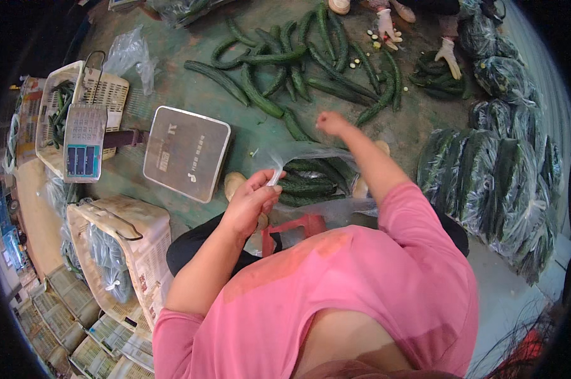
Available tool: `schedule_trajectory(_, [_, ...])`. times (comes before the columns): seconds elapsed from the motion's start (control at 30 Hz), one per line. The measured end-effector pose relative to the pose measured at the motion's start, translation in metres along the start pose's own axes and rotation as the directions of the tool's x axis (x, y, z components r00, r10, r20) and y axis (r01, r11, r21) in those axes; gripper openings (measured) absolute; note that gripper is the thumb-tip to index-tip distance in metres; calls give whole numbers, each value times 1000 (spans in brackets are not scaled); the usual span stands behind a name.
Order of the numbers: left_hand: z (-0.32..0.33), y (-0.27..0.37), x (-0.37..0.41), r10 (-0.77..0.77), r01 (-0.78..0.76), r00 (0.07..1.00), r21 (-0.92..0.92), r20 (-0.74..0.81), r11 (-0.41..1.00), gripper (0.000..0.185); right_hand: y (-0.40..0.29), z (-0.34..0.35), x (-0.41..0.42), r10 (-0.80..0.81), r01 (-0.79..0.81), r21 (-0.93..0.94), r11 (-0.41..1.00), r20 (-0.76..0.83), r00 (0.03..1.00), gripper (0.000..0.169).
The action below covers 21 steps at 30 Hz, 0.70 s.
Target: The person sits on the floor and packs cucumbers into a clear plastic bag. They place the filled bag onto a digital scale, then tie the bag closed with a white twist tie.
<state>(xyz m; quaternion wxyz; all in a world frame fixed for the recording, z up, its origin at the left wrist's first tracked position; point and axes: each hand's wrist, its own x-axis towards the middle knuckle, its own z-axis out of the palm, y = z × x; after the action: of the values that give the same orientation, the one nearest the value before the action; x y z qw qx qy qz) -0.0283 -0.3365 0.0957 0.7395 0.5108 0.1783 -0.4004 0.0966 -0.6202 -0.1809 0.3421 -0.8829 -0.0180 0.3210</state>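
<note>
My left hand (252, 201) pinches the gathered edge of a clear plastic bag (309, 148) between thumb and fingers. Several dark green cucumbers (309, 182) lie inside the bag, in front of my lap, with its mouth spread. My right hand (333, 123) is beyond the bag, held above the floor with its fingers curled in; I see nothing in it, though its underside is hidden. Close to its left lies a loose cucumber (297, 125). A pile of long, partly curved cucumbers (276, 59) spreads over the floor farther out.
A platform scale (187, 154) with a display unit (84, 142) stands at left. Plastic crates (119, 87) (143, 213) flank it. Bagged cucumbers (479, 184) are stacked at right. Another person's gloved hands (386, 26) (449, 57) are at top right, one on a small cucumber heap (432, 78).
</note>
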Motion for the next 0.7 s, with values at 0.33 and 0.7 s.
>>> schedule_trajectory(0.33, [-15, 5, 2, 29, -30, 1000, -259, -6, 965, 50, 14, 60, 27, 226, -241, 62, 969, 184, 957, 89])
schedule_trajectory(0.7, [-17, -13, 10, 81, -80, 997, -336, -11, 938, 55, -147, -117, -166, -378, 343, 655, 673, -94, 921, 73])
